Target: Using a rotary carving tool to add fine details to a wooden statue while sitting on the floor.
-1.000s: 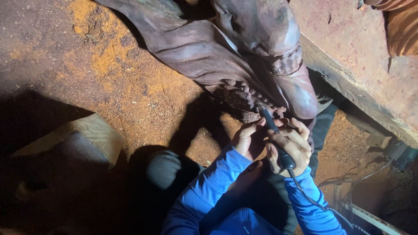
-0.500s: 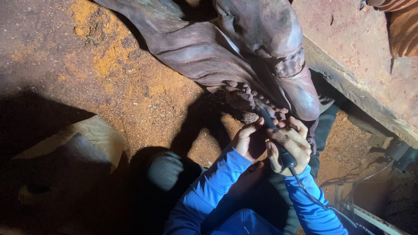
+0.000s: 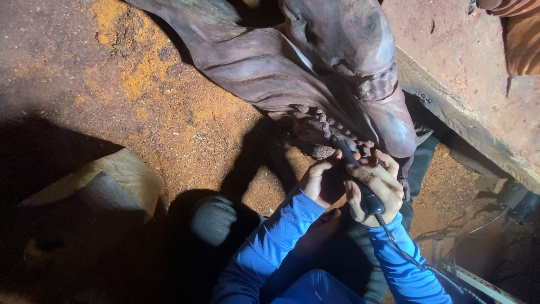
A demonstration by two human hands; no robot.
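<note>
I see my right hand (image 3: 376, 191) wrapped tight around a slim black corded rotary tool (image 3: 360, 183), fingers closed over its barrel, with the tip angled up and left into the beaded edge of a large dark brown carved wooden figure (image 3: 315, 73) lying across the far middle of the scene. My left hand (image 3: 322, 181) sits just left of the right one, fingers curled against the tool's front end and the carving's knobbly rim; whether it truly grips anything I cannot tell. Both wrists come out of bright blue sleeves (image 3: 275, 236) rising from the near edge. The tool's thin dark cord (image 3: 402, 250) trails down along the right sleeve towards the near right corner. The figure rests on a ground strewn with reddish-orange sawdust (image 3: 140, 84), thickest at the far left. A pale wooden block (image 3: 121, 171) lies half in shadow at the near left, well apart from the hands. A rough timber beam (image 3: 467, 126) runs diagonally on the right, beyond the carving.
</note>
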